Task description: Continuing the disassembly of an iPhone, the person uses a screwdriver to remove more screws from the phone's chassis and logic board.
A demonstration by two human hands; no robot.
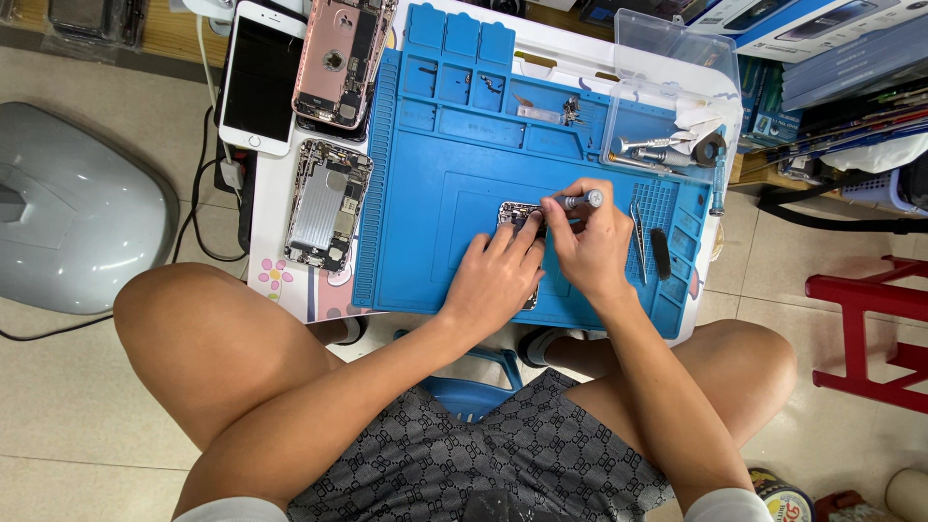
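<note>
Two hands are seen over the blue repair mat [435, 193]. An opened phone [515, 218] at the mat's centre is pressed flat by the left hand [493, 280], fingers spread, nothing grasped. A grey screwdriver [578, 201] is gripped by the right hand [588, 242], its tip on the phone. Tweezers [638, 242] lie at the mat's right edge.

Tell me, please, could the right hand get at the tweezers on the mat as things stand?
Probably yes. The tweezers lie bare on the blue mat just beside the right hand, with nothing across them. But that hand is holding a screwdriver, so it would likely have to put it down first.
</note>
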